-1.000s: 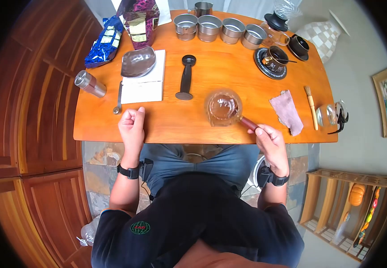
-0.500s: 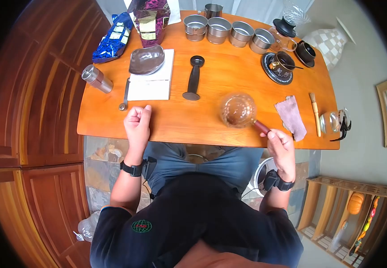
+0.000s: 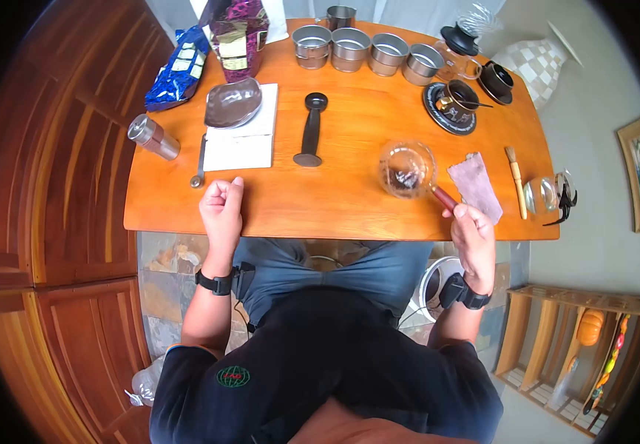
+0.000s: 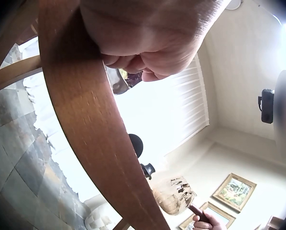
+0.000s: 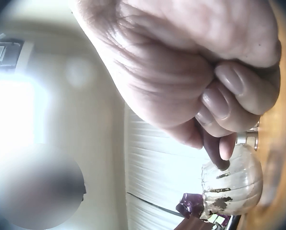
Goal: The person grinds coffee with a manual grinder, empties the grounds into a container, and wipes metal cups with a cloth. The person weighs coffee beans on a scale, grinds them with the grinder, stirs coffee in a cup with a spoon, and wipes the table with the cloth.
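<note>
My right hand [image 3: 475, 240] holds the reddish-brown handle [image 3: 444, 197] of a round clear glass pot [image 3: 408, 159] over the table's right half. In the right wrist view the fingers curl round that handle, and the pot's ribbed wall [image 5: 248, 182] carries dark patches. Something dark shows low in the pot in the head view. My left hand [image 3: 222, 211] rests at the table's front edge with its fingers loosely curled, holding nothing. A pinkish cloth [image 3: 476, 185] lies just right of the pot. Left of the pot, a black tamper-like tool [image 3: 310, 133] lies on the wood.
Several metal cups [image 3: 350, 48] line the back of the table [image 3: 349, 200]. A black cup [image 3: 456, 100] sits on a saucer at right. A brush [image 3: 516, 181] and glass vessel [image 3: 540, 196] are near the right edge. A grinder [image 3: 153, 137], dark dish [image 3: 232, 103] and coffee bags [image 3: 179, 70] occupy the left.
My right hand has carried the glass pot to the right, closer to the cloth, and the pot's tilt has shifted. The left hand has stayed at the table edge.
</note>
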Demonstrator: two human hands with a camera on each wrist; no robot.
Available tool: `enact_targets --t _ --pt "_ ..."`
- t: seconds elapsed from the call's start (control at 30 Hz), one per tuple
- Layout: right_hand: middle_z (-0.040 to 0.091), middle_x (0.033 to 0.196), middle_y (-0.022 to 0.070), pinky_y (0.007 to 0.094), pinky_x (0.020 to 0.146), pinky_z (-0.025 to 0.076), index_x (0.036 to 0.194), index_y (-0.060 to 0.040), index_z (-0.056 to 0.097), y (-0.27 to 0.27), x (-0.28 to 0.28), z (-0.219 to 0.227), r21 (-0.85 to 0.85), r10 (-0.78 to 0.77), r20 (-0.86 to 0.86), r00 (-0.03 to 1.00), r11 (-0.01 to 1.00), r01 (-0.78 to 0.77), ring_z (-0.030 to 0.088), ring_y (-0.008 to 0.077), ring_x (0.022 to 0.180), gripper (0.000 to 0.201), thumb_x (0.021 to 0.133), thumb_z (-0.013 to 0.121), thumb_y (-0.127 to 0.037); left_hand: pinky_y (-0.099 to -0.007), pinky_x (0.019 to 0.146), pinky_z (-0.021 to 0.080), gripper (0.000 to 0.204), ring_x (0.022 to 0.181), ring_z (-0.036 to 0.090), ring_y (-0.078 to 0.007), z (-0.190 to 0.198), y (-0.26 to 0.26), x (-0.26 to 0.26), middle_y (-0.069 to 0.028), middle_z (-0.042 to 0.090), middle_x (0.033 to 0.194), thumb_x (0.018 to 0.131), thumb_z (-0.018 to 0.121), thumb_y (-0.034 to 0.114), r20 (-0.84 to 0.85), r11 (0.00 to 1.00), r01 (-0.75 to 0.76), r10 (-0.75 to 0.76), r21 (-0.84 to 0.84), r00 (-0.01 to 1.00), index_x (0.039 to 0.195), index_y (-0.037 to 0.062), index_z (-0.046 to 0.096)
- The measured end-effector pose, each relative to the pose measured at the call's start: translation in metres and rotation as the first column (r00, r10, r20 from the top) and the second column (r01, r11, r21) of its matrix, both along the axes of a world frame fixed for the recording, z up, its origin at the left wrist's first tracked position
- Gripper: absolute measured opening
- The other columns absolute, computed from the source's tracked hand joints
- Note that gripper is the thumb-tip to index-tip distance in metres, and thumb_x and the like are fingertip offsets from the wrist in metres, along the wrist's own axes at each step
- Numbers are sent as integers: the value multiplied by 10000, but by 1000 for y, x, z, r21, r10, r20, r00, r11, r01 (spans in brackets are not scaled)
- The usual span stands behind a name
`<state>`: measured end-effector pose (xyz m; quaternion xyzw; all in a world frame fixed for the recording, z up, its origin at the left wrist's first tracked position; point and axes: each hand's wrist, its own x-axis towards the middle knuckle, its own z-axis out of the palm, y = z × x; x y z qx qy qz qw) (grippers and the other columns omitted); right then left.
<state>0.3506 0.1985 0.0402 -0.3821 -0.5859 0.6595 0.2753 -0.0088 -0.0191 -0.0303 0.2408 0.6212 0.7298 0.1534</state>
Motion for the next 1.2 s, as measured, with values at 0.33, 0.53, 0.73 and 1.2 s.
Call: enact_targets --t 0.33,0.53,0.73,1.2 --pt "391 575 -111 221 465 203 995 -2 704 -13 -8 -3 -6 119 69 990 993 -119 300 -3 493 238 1026 597 -212 -184 552 253 326 614 290 9 1 -2 1 117 420 670 990 649 62 -20 999 -37 37 5 999 712 110 484" --pt "395 586 -116 217 473 211 1008 11 701 -8 -23 5 29 103 63 993 994 -105 302 -7 507 263 1034 588 -225 -185 546 248 317 613 296 14 8 1 6 118 430 667 994 646 68 -27 1000 -26 26 -3 999 718 104 494" --pt "399 593 -112 216 483 212 1008 14 702 -1 -14 0 -3 162 61 985 987 -162 305 -5 517 263 1032 593 -224 -182 560 250 313 627 298 12 -1 -3 0 115 421 686 992 645 64 -14 1000 -19 20 18 1000 720 106 496" --pt "372 599 -111 229 476 203 1017 6 688 -5 -36 2 -10 139 -2 990 990 -139 280 9 514 309 1045 571 -278 -184 558 250 324 613 282 9 1 0 2 117 413 663 988 650 61 -29 999 -35 35 -23 999 712 108 487"
